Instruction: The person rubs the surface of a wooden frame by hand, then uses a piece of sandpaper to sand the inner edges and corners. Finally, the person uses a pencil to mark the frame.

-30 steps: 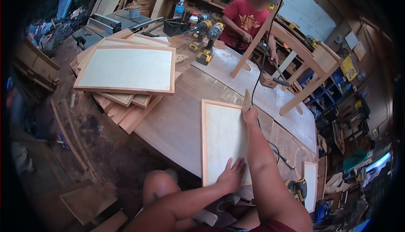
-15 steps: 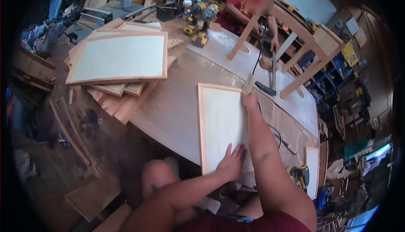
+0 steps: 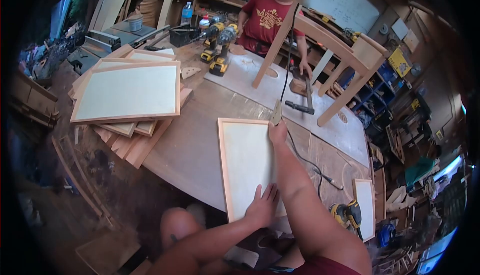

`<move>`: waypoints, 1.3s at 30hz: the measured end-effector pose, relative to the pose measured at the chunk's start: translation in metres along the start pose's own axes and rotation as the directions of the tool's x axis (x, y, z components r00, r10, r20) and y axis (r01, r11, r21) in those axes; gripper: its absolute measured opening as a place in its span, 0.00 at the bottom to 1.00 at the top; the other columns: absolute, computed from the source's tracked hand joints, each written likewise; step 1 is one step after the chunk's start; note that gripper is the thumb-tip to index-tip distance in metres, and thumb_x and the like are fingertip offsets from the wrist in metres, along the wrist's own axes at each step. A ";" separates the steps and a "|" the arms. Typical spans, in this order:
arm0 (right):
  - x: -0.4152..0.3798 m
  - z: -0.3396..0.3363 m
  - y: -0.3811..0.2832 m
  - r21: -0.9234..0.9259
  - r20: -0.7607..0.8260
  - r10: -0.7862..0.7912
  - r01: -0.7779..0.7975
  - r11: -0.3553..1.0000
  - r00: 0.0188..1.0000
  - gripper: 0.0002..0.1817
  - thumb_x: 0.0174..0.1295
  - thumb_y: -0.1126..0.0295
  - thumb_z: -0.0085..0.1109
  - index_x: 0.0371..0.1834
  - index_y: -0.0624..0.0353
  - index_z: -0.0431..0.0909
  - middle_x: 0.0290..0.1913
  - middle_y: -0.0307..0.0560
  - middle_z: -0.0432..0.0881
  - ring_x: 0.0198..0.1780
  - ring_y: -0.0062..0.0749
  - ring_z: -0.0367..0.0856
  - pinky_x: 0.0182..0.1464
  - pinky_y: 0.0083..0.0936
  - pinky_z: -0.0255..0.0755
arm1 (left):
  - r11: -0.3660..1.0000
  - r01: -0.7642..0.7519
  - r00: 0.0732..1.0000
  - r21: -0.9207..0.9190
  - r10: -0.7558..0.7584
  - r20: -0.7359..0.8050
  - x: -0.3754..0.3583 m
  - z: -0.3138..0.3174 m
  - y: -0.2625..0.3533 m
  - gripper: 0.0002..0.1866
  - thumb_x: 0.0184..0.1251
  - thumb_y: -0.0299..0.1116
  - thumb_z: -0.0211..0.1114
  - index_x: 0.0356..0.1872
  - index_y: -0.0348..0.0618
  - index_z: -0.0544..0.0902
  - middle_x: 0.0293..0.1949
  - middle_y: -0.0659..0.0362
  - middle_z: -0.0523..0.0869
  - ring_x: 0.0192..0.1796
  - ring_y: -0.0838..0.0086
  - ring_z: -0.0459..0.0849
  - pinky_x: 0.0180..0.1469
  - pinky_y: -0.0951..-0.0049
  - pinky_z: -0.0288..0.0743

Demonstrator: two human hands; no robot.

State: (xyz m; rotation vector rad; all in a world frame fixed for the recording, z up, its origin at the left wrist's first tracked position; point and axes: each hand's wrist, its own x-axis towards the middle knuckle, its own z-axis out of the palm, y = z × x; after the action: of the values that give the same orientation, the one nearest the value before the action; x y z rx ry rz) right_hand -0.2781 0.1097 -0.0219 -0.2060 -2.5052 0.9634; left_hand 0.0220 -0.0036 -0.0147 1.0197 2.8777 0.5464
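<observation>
A framed panel (image 3: 245, 160), pale in the middle with a light wood border, lies on the table before me. My left hand (image 3: 262, 208) rests flat on its lower right part, fingers stretched out. At the panel's far right corner, my right hand (image 3: 278, 132) grips a sanding disc (image 3: 277, 113), a thin tan piece with holes that stands up from the fingers. The right forearm covers much of the panel's right edge.
Stacked framed panels (image 3: 130, 92) lie on the left, with cordless drills (image 3: 220, 50) behind. A person (image 3: 272, 22) stands across the table beside a wooden frame with legs (image 3: 325, 37). A black-handled tool (image 3: 299, 107), a cable (image 3: 300, 155) and a yellow sander (image 3: 346, 215) are on the right.
My view has shifted, so the table sits lower and further left in it. The person opposite has straightened up from bending. My right hand stays at the panel's corner, the left stays flat.
</observation>
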 end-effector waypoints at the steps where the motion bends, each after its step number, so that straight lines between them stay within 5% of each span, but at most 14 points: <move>1: 0.004 0.005 0.002 -0.025 0.001 0.049 -0.049 0.999 0.999 0.18 0.57 0.64 0.70 0.47 0.63 0.83 0.44 0.62 0.87 0.49 0.56 0.86 0.52 0.43 0.78 | 1.000 0.000 1.000 0.015 -0.001 0.015 0.001 -0.001 -0.001 0.53 0.60 0.60 0.66 0.76 0.31 0.58 0.78 0.42 0.57 0.83 0.54 0.48 0.79 0.40 0.40; 16: -0.034 -0.015 0.017 -0.117 0.035 0.087 -0.082 0.990 0.996 0.15 0.57 0.67 0.69 0.45 0.63 0.84 0.41 0.61 0.87 0.46 0.54 0.87 0.49 0.42 0.78 | 0.998 -0.011 0.999 -0.062 0.009 -0.037 0.001 0.002 -0.002 0.52 0.63 0.61 0.62 0.77 0.31 0.55 0.78 0.42 0.57 0.82 0.54 0.49 0.79 0.40 0.40; 26: -0.027 -0.007 0.032 -0.112 -0.026 -0.029 0.026 0.993 0.999 0.16 0.55 0.67 0.71 0.45 0.62 0.85 0.39 0.60 0.88 0.43 0.53 0.88 0.47 0.41 0.78 | 1.000 0.002 0.992 -0.012 -0.001 0.125 0.000 -0.013 0.000 0.50 0.67 0.57 0.60 0.78 0.32 0.53 0.80 0.42 0.53 0.83 0.54 0.46 0.79 0.41 0.38; 39: 0.005 0.018 0.023 -0.043 -0.020 0.059 -0.060 0.997 0.998 0.16 0.58 0.67 0.69 0.49 0.60 0.84 0.44 0.61 0.87 0.48 0.54 0.87 0.52 0.41 0.77 | 1.000 -0.016 1.000 -0.021 0.016 -0.001 0.001 0.000 -0.001 0.48 0.64 0.56 0.63 0.77 0.33 0.58 0.78 0.43 0.58 0.82 0.54 0.50 0.79 0.41 0.41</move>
State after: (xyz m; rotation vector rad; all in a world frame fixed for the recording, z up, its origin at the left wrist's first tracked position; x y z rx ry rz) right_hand -0.2911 0.1173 -0.0472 -0.3033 -2.5176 0.9259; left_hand 0.0209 -0.0040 -0.0155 1.0400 2.8609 0.5775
